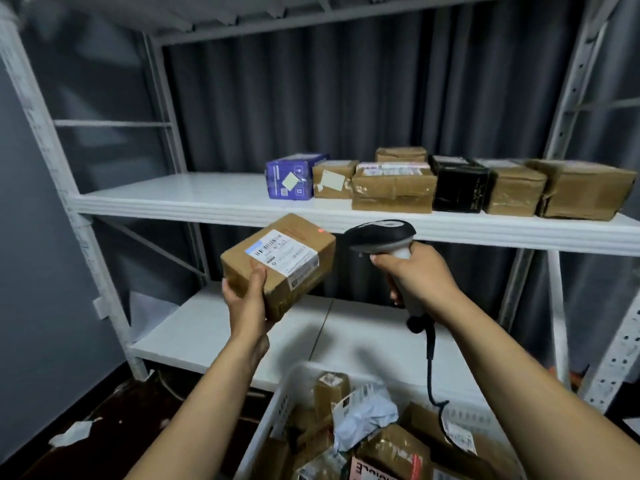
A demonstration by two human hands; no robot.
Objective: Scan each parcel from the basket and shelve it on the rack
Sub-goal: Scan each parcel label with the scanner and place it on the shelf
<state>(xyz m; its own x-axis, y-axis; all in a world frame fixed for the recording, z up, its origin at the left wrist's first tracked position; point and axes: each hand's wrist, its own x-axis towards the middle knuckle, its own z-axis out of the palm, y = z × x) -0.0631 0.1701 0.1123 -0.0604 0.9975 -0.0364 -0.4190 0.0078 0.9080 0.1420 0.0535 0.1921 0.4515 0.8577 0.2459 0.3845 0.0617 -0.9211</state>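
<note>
Brown cardboard parcel (278,263) sits at frame centre, gripped from below by the left hand (247,301) — label up, a red dot on its top edge. Just right, the right hand (420,273) wraps the scanner (382,239) handle. More parcels fill the basket (282,407), lower frame; a row lines the rack (207,197) shelf above.

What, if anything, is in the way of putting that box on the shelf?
Nothing I can see. The left hand holds the box in front of the shelf, and the shelf is bare left of the purple box.
</note>
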